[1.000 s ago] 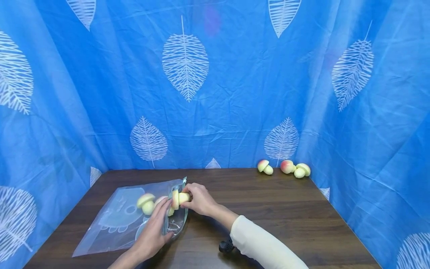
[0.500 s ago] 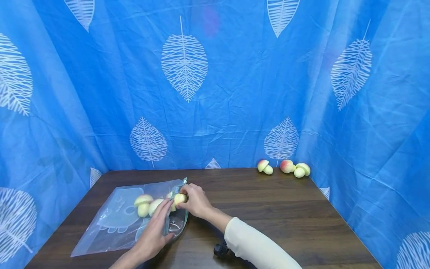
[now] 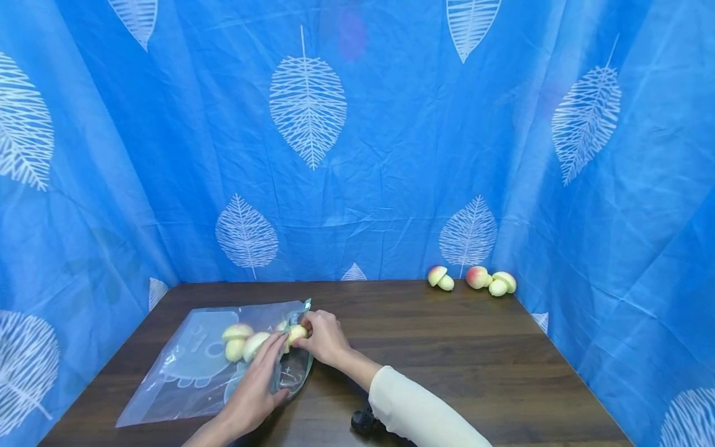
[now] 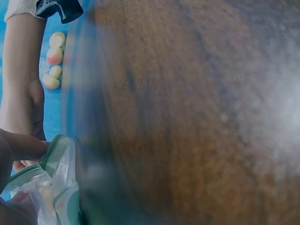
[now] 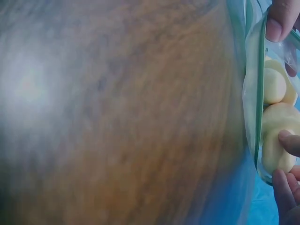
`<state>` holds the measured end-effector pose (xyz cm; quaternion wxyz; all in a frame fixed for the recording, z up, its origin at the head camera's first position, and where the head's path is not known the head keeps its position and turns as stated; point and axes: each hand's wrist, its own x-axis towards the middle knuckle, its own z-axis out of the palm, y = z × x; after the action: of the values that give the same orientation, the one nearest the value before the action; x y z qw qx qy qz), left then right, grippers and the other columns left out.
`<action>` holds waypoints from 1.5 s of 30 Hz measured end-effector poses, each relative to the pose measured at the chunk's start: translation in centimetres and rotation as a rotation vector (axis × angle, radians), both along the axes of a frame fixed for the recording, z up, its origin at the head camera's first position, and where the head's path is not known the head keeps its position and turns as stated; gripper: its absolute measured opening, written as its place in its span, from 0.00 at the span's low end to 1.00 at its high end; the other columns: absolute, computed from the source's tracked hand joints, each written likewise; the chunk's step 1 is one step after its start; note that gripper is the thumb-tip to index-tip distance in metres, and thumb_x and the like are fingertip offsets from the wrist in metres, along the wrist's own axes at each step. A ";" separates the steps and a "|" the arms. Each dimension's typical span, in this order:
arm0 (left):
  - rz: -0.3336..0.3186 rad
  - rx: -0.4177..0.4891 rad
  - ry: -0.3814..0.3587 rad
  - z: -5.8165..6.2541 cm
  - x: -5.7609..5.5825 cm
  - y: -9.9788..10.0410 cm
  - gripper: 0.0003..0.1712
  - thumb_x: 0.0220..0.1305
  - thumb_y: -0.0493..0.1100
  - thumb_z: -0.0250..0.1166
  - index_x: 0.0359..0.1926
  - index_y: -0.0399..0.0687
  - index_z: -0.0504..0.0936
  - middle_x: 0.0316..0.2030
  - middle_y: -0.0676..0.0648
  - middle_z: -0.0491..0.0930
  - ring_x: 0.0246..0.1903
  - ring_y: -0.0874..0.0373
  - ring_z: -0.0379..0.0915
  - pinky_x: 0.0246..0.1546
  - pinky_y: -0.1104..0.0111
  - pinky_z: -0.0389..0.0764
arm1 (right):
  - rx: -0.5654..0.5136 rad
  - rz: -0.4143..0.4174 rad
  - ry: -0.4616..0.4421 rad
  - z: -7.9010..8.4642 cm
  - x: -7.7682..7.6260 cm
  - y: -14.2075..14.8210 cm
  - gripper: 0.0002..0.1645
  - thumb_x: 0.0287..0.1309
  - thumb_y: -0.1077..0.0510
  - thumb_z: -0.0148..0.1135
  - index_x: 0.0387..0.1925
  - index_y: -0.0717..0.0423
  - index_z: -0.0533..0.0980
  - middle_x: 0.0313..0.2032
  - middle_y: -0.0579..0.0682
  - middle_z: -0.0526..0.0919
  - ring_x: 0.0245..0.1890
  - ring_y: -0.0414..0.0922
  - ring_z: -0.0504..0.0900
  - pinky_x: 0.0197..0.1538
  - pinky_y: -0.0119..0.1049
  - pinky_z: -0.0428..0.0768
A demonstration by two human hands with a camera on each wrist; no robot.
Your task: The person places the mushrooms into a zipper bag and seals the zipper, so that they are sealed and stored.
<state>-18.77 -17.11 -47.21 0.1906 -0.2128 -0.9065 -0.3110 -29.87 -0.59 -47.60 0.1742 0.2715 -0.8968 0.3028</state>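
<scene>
A clear zip bag point(image 3: 179, 379) lies flat on the table's left side, its mouth facing right. My left hand point(image 3: 254, 388) holds the mouth apart, thumb and fingers at the green-edged rim point(image 4: 56, 152). At that mouth my right hand point(image 3: 326, 340) pinches a toy mushroom point(image 3: 298, 334) by its stem. In the right wrist view this pale mushroom point(image 5: 276, 152) sits inside the rim, against another mushroom point(image 5: 273, 86). Farther in, a mushroom point(image 3: 236, 343) and a second one point(image 3: 256, 346), partly covered by my left fingers, show through the plastic.
At the table's back right corner lie a red-capped mushroom point(image 3: 437, 275), another point(image 3: 477, 277) and a paler one point(image 3: 502, 283). A black device point(image 3: 364, 421) is by my right sleeve point(image 3: 419, 403). Blue leaf-print cloth point(image 3: 357, 186) surrounds the table point(image 3: 447, 366).
My right hand has moved slightly left, taking its mushroom into the bag's mouth. The mushrooms inside have shifted a little left. My left hand stays nearly still.
</scene>
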 end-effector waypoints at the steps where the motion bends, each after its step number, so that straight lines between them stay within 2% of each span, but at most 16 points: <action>1: -0.002 0.002 0.007 0.0 0.0 0.0 0.62 0.35 0.24 0.83 0.74 0.35 0.64 0.72 0.33 0.62 0.69 0.33 0.61 0.64 0.42 0.71 | -0.008 -0.008 -0.012 0.0 0.0 -0.1 0.18 0.47 0.49 0.85 0.33 0.51 0.83 0.28 0.39 0.77 0.27 0.32 0.72 0.30 0.23 0.73; 4: -0.013 0.007 0.024 -0.1 0.0 -0.1 0.62 0.34 0.23 0.83 0.74 0.34 0.64 0.72 0.34 0.62 0.69 0.32 0.61 0.63 0.42 0.71 | -0.069 0.038 -0.111 0.1 0.2 -0.5 0.14 0.53 0.54 0.82 0.36 0.55 0.85 0.30 0.42 0.85 0.29 0.32 0.79 0.34 0.23 0.78; 9: -0.019 0.011 0.048 -0.2 -0.1 -0.1 0.63 0.32 0.23 0.83 0.74 0.34 0.63 0.72 0.33 0.62 0.68 0.33 0.63 0.61 0.42 0.74 | -0.192 0.205 -0.402 0.8 0.1 -0.2 0.13 0.63 0.63 0.72 0.49 0.58 0.86 0.41 0.46 0.89 0.43 0.38 0.86 0.44 0.28 0.83; 11: -0.012 0.009 0.047 -0.1 -0.1 -0.2 0.63 0.32 0.23 0.83 0.74 0.33 0.63 0.71 0.32 0.63 0.68 0.33 0.63 0.62 0.41 0.73 | -0.219 0.241 -0.470 1.1 -0.1 0.4 0.14 0.64 0.65 0.69 0.51 0.58 0.85 0.43 0.46 0.89 0.46 0.39 0.85 0.46 0.29 0.83; 13: -0.005 0.009 0.034 0.0 0.0 -0.2 0.62 0.33 0.23 0.83 0.74 0.32 0.63 0.71 0.32 0.63 0.68 0.32 0.62 0.62 0.41 0.72 | -0.242 0.265 -0.500 1.2 -0.3 1.1 0.14 0.65 0.65 0.68 0.52 0.59 0.85 0.45 0.47 0.88 0.47 0.40 0.85 0.48 0.30 0.83; 18: 0.006 0.011 0.008 0.1 0.0 -0.2 0.62 0.34 0.24 0.83 0.74 0.33 0.64 0.71 0.33 0.63 0.68 0.33 0.62 0.63 0.40 0.72 | -0.215 0.316 -0.473 1.9 -0.7 3.1 0.16 0.65 0.63 0.70 0.53 0.60 0.84 0.47 0.47 0.88 0.49 0.40 0.84 0.52 0.32 0.83; 25: 0.007 0.015 0.034 0.0 0.0 -0.1 0.61 0.33 0.24 0.83 0.73 0.32 0.65 0.70 0.32 0.64 0.68 0.33 0.63 0.64 0.41 0.70 | -0.186 0.337 -0.459 2.7 -1.3 5.3 0.15 0.64 0.63 0.71 0.52 0.58 0.84 0.45 0.47 0.88 0.48 0.41 0.85 0.52 0.34 0.83; 30: 0.001 0.014 0.043 0.0 0.0 -0.2 0.61 0.33 0.24 0.83 0.73 0.32 0.65 0.71 0.32 0.64 0.68 0.33 0.62 0.64 0.41 0.69 | -0.163 0.357 -0.465 3.0 -1.6 6.8 0.17 0.64 0.63 0.71 0.54 0.61 0.83 0.47 0.51 0.88 0.49 0.43 0.84 0.54 0.36 0.82; 36: -0.013 0.026 0.029 0.1 0.1 -0.3 0.61 0.35 0.24 0.83 0.74 0.33 0.64 0.71 0.34 0.63 0.69 0.32 0.61 0.63 0.41 0.71 | -0.154 0.346 -0.469 3.4 -1.8 8.6 0.17 0.66 0.65 0.69 0.55 0.60 0.83 0.49 0.56 0.87 0.49 0.44 0.84 0.51 0.39 0.83; 41: -0.003 0.028 0.026 0.0 0.0 -0.5 0.62 0.34 0.25 0.83 0.74 0.32 0.64 0.71 0.34 0.63 0.69 0.33 0.61 0.63 0.41 0.70 | -0.139 0.324 -0.462 3.9 -2.0 10.1 0.16 0.65 0.63 0.70 0.54 0.55 0.83 0.48 0.54 0.87 0.48 0.44 0.83 0.50 0.39 0.84; 45: -0.002 0.046 0.039 0.0 0.0 -0.6 0.62 0.33 0.25 0.84 0.74 0.33 0.64 0.71 0.34 0.64 0.68 0.33 0.62 0.64 0.42 0.70 | -0.134 0.316 -0.452 4.2 -2.1 11.2 0.16 0.65 0.63 0.70 0.53 0.55 0.83 0.46 0.54 0.87 0.47 0.45 0.84 0.48 0.40 0.84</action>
<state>-18.81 -17.72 -47.18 0.2129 -0.2152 -0.8949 -0.3278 -31.98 10.65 -43.36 -0.0619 0.3216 -0.8374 0.4376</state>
